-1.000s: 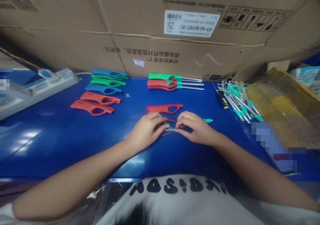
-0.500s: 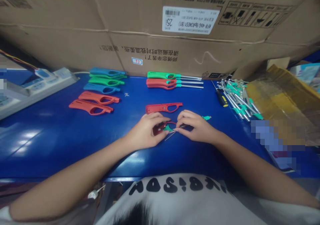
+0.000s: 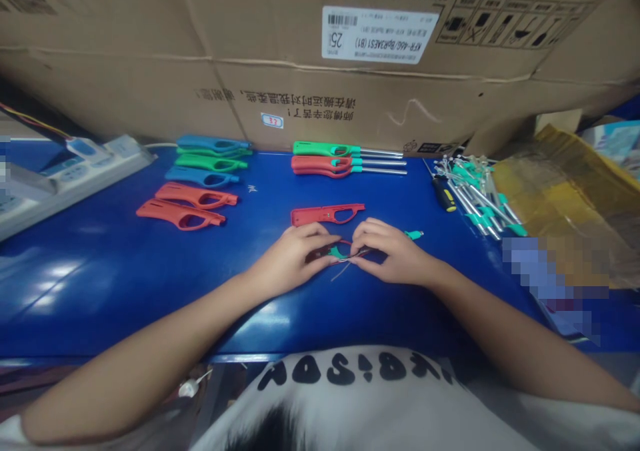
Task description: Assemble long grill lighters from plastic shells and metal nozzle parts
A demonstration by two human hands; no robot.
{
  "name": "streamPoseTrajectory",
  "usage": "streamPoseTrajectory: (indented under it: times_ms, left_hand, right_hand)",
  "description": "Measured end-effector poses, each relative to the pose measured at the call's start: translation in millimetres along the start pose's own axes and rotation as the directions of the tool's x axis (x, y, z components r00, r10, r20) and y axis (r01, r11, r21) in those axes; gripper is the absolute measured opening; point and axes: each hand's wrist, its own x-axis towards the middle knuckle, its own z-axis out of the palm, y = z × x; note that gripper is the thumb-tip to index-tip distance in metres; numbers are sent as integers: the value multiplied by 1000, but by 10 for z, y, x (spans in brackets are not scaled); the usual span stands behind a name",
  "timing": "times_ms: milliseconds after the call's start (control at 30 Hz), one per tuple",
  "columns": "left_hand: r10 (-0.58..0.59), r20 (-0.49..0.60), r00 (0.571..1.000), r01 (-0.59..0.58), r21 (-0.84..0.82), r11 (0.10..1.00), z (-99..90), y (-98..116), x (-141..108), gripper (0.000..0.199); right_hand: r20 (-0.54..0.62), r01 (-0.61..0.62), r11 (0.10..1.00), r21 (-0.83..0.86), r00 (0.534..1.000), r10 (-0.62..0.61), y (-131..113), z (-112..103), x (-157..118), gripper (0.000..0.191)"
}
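Between both hands, the fingers (image 3: 324, 236) pinch closely on a red lighter shell (image 3: 340, 243) carrying a green part and thin wires, the left hand (image 3: 290, 261) and right hand (image 3: 393, 254) meeting around it over the blue tabletop (image 3: 100, 291). Just beyond lies a second red shell (image 3: 327, 215); a green-capped metal piece (image 3: 414, 235) lies near the right hand. Farther out are assembled long-nozzle lighters (image 3: 350, 161), coloured shells (image 3: 195, 197), a screwdriver (image 3: 444, 194), a heap of metal tubes with green fittings (image 3: 477, 201), a power strip (image 3: 85, 164) and a cardboard carton (image 3: 350, 84).
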Motion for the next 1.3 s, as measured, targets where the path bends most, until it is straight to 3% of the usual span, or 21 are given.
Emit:
streamPoseTrajectory:
  times_ms: [600,1300]
  left_hand:
    - [113,104,988,-120,65,991,-116,-31,12,34]
    - [143,148,979,-163,131,978,-100,-60,14,34]
  right_hand:
    - [0,-27,999,-26,1000,27,-3,17,5,8]
    - [-51,-25,996,-83,998,21,2,58,14,12]
